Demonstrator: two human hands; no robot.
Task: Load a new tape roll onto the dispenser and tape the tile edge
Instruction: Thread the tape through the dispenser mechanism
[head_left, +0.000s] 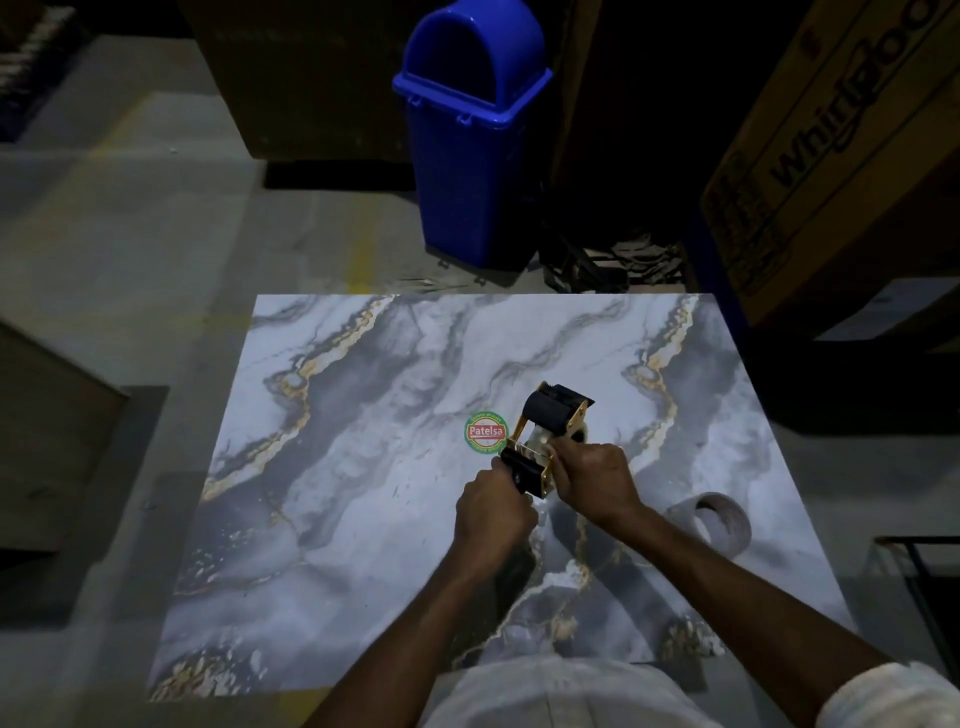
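Observation:
A black and gold tape dispenser (551, 422) hangs just above the middle of a large marble-patterned tile (363, 467). My left hand (492, 512) grips the dispenser's black handle from below. My right hand (592, 480) is closed on the dispenser's right side, where a clear tape roll (582, 433) shows partly behind the gold plate. A second roll of tape (714, 522) stands on edge on the tile, to the right of my right forearm. A round green and red sticker (486, 432) sits on the tile just left of the dispenser.
A blue swing-lid bin (470, 135) stands on the floor beyond the tile's far edge. A large cardboard appliance box (841, 156) leans at the upper right. Dark clutter (608, 260) lies between bin and box. A wooden board (52, 431) sits at left.

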